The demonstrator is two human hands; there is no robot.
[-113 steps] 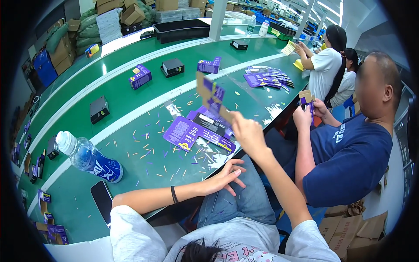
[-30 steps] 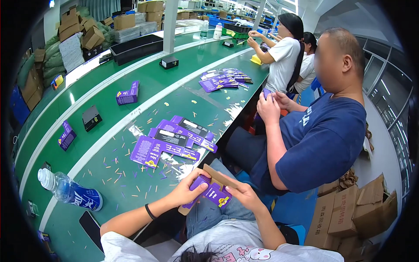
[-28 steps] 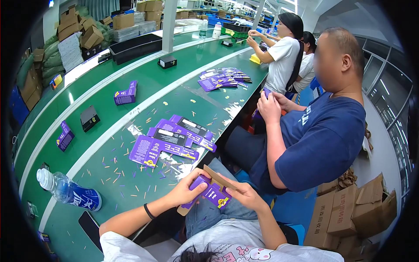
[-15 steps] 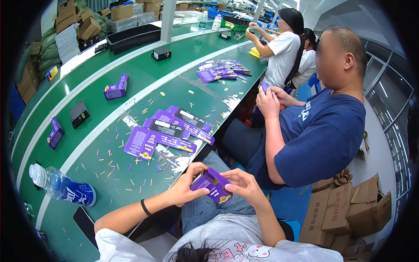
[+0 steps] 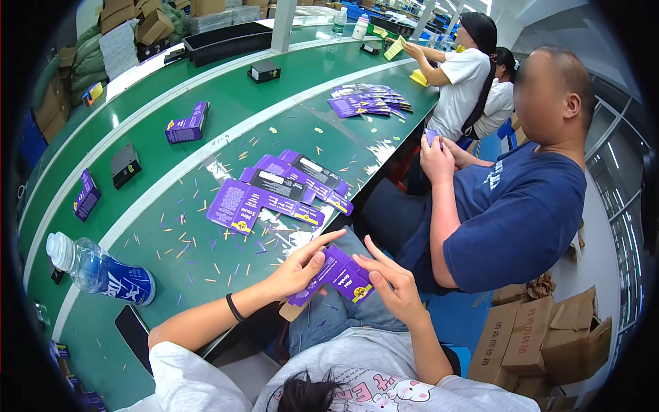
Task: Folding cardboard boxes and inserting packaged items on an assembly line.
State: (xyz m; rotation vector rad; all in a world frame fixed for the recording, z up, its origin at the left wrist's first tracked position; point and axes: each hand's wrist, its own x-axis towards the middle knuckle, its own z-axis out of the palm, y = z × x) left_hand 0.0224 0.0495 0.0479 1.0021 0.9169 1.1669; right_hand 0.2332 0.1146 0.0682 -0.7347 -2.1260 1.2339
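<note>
My left hand (image 5: pixel 300 270) grips the left part of a purple carton (image 5: pixel 341 273) over my lap, thumb on top and index finger stretched past its far edge. My right hand (image 5: pixel 393 283) is at the carton's right end, with the thumb and fingertips against its edge. A brown inner flap sticks out at the carton's lower left end. Beyond my hands, several flat purple carton blanks (image 5: pixel 278 190) overlap on the green table (image 5: pixel 147 271).
Thin coloured paper scraps lie scattered over the table. A water bottle (image 5: pixel 103 271) and a phone (image 5: pixel 132 336) are at my left. On the belt behind the white rail stand black boxes (image 5: pixel 125 170) and purple cartons (image 5: pixel 187 125). A co-worker (image 5: pixel 508 206) sits at my right, near brown boxes (image 5: pixel 501 343).
The carton has been turned, and its raised flap and open inside no longer show. My right fingers have straightened along its right end. The whole view has shifted slightly.
</note>
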